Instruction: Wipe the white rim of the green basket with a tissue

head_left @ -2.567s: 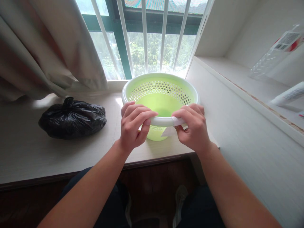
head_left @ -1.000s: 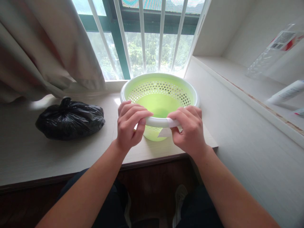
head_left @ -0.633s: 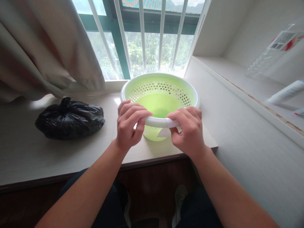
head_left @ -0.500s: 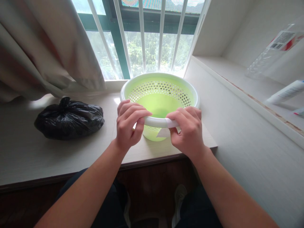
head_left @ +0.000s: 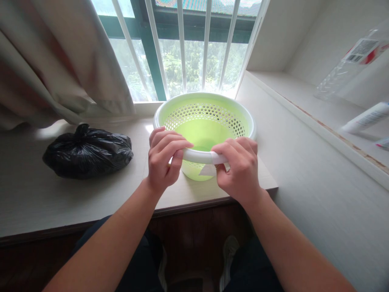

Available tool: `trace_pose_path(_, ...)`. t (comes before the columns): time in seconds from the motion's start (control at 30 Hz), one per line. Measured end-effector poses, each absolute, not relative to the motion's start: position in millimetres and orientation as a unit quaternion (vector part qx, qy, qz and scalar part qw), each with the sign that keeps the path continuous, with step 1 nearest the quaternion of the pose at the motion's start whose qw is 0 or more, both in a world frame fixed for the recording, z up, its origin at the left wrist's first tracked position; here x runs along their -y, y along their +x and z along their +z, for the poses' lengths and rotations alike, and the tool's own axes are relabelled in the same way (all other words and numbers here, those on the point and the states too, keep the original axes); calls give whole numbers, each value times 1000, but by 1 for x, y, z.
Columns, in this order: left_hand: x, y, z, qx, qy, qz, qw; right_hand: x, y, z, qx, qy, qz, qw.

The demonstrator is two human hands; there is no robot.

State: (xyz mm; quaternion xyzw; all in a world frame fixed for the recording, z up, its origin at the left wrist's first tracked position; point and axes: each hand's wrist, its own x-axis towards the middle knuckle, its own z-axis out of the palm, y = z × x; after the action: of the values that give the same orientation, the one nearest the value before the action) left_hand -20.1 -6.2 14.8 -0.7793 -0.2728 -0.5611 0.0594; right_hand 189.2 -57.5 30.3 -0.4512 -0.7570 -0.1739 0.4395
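A round light-green plastic basket (head_left: 209, 132) with a white rim and a band of holes stands upright on the window ledge. My left hand (head_left: 165, 160) grips the near left of its rim, thumb below and fingers curled over the top. On the near right, my right hand (head_left: 238, 164) is closed round the same rim. Beside my right thumb a pale paper-like flap (head_left: 207, 170) hangs under the rim; its full shape is partly hidden by the hand. The inside of the basket shows bare green plastic.
A knotted black plastic bag (head_left: 88, 153) lies on the ledge (head_left: 27, 198) to the left, below a curtain (head_left: 57, 56). Behind the basket is a barred window (head_left: 194, 56). On the right-hand shelf are a clear bottle (head_left: 343, 73) and a white tube (head_left: 364, 117).
Both hands keep their hold on the basket rim. The view has shifted very slightly; nothing else has visibly moved.
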Motion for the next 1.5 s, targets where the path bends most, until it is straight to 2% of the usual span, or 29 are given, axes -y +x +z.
trace_pose_path(1.03,5,-20,15,281,-769,-572,56,64,181,32,749,-468,-173,436)
trace_pose_path(1.5,10,-18,13,296,-775,-553,77,46,203,29,785,-418,-148,433)
